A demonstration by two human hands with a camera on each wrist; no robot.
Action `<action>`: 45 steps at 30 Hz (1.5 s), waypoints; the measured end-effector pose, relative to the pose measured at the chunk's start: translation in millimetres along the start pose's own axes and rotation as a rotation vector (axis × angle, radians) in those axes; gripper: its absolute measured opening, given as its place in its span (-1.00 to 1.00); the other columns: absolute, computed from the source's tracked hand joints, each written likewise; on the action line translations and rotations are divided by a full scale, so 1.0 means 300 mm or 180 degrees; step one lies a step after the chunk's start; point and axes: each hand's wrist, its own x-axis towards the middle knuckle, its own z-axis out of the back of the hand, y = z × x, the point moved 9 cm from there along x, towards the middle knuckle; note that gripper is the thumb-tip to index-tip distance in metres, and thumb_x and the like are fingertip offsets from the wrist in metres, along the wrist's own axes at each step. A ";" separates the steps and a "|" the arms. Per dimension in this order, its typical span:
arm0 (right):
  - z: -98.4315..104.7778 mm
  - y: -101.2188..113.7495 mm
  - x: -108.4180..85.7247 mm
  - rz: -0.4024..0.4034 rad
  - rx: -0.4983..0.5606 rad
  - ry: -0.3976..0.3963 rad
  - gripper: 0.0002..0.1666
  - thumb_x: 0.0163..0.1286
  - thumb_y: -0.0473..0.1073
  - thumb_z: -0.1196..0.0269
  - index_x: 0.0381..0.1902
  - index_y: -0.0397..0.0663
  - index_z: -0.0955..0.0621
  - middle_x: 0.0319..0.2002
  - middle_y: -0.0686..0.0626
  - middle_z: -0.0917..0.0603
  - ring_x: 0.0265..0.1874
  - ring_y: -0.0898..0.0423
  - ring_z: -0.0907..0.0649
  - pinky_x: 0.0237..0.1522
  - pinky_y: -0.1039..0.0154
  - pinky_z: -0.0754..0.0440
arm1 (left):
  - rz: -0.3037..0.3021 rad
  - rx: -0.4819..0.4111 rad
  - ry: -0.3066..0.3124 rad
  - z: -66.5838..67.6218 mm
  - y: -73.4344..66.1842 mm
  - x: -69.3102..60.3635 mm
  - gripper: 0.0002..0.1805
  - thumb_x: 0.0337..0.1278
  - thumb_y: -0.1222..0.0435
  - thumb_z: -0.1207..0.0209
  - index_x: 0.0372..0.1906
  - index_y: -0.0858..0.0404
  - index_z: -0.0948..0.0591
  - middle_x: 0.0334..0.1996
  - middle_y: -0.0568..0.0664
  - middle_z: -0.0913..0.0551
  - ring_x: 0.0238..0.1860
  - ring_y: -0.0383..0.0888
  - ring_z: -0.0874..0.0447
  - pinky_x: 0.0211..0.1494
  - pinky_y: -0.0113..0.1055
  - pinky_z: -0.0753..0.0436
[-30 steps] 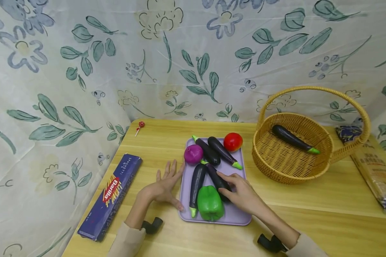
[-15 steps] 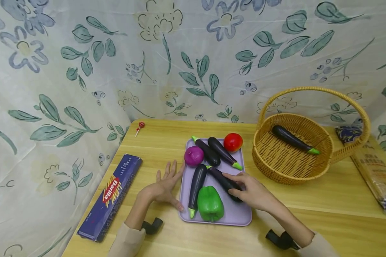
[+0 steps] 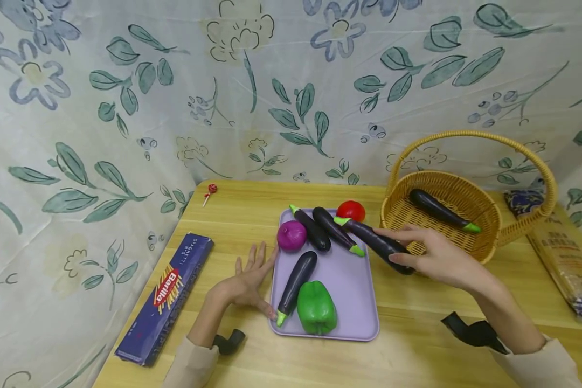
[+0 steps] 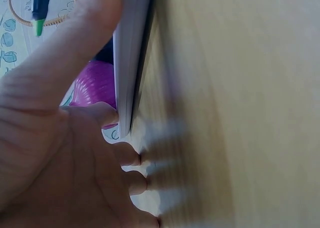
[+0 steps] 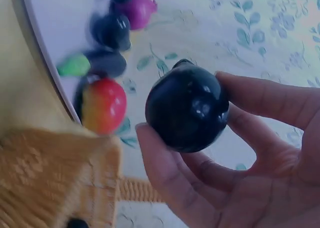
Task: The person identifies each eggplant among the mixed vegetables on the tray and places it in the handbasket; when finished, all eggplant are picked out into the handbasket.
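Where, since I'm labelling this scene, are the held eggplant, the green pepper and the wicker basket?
Held eggplant (image 3: 377, 242), head view: middle of its dark body.
Green pepper (image 3: 317, 308), head view: middle of its glossy upper surface.
Wicker basket (image 3: 469, 198), head view: bare inner back wall.

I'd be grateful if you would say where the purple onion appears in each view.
Head: the purple onion lies mid-picture, slightly below centre, on the lilac tray.
Left wrist: left of centre, between thumb and index finger of the left hand.
Right wrist: near the top, left of centre.
Shared landmark: the lilac tray's rim.
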 end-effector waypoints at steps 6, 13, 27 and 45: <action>0.140 -0.069 0.003 -0.0173 -0.0147 -0.0059 -0.35 0.49 0.04 -0.30 0.50 0.30 -0.47 0.34 -0.34 -0.56 0.28 -0.39 -0.50 -0.02 -0.34 -0.59 | -0.0008 0.0017 0.0004 -0.003 0.001 0.000 0.65 -0.35 -0.10 -0.64 0.69 0.05 0.34 0.64 0.29 0.55 0.65 0.26 0.68 0.60 0.41 0.50; 0.247 -0.191 0.022 -0.0636 -0.0241 0.0044 -0.27 0.54 0.04 -0.24 0.58 0.10 -0.35 -0.14 -0.17 -0.57 -0.43 0.10 -0.42 -0.47 0.26 -0.28 | 0.0003 0.0001 0.0002 -0.002 0.004 0.000 0.64 -0.35 -0.08 -0.64 0.69 0.05 0.34 0.64 0.29 0.56 0.64 0.27 0.69 0.59 0.41 0.51; 0.308 -0.367 0.087 -0.0930 -0.0131 0.0342 -0.25 0.53 -0.11 -0.20 0.59 -0.11 -0.28 0.38 -0.58 -0.38 -0.67 0.21 -0.20 -0.60 0.26 -0.30 | 0.0021 -0.0035 0.0016 0.000 0.009 -0.002 0.64 -0.36 -0.08 -0.64 0.69 0.04 0.34 0.64 0.29 0.57 0.64 0.26 0.70 0.59 0.40 0.53; 0.274 -0.471 0.189 -0.1072 0.0041 0.0753 -0.26 0.50 -0.23 -0.20 0.53 -0.36 -0.28 -0.15 -0.24 -0.80 -0.75 0.25 -0.16 -0.63 0.27 -0.38 | 0.0026 -0.0031 0.0031 0.006 0.000 0.001 0.64 -0.37 -0.09 -0.65 0.69 0.01 0.33 0.65 0.26 0.56 0.65 0.23 0.71 0.60 0.38 0.52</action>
